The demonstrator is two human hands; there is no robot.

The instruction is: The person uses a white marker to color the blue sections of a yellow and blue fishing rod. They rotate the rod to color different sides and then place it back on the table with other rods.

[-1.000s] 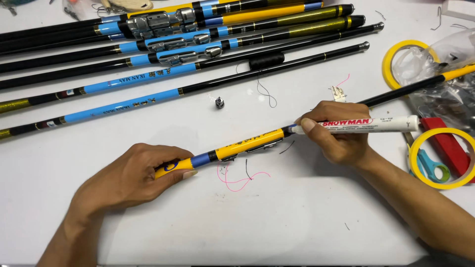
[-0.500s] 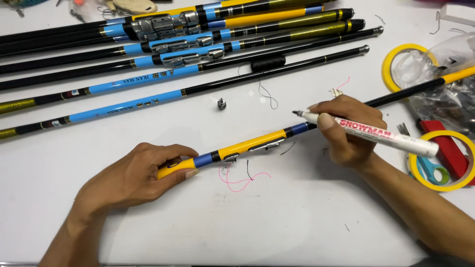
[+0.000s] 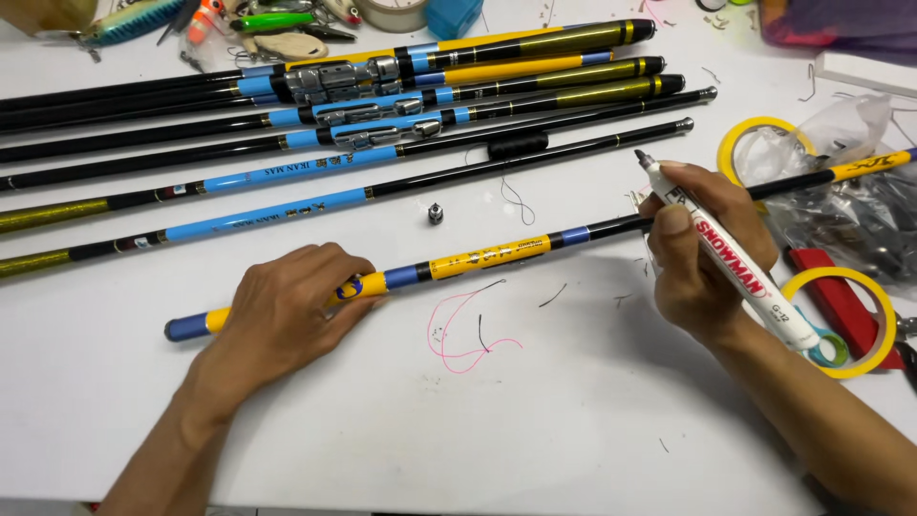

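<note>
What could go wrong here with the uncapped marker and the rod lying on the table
The marker in the right hand is uncapped with its tip up near the thumb, so it might smear ink on skin or on the white table. The left hand only presses the yellow and blue rod near one end, so the rod could roll or swing. The small metal cap lies loose beside it and could get knocked away.

A rod lies on the table, before a row of rods, tape rolls right.
</note>
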